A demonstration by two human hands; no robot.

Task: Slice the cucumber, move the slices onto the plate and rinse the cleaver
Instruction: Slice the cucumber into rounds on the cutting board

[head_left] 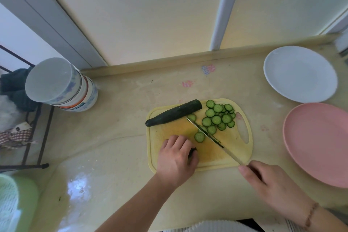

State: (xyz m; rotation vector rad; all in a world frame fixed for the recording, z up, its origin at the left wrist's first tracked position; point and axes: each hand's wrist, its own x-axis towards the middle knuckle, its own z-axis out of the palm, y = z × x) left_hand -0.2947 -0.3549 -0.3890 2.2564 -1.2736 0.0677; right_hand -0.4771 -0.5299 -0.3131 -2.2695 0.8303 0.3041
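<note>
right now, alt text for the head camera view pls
On a yellow cutting board, the right hand holds a cleaver beside a pile of cucumber slices, while the left hand grips a dark cucumber end. An uncut cucumber piece lies behind; a white plate and a pink plate sit right.

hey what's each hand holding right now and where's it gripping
The right hand holds the cleaver by its handle. The left hand closes its fingers over a small dark piece, likely a cucumber end.
</note>
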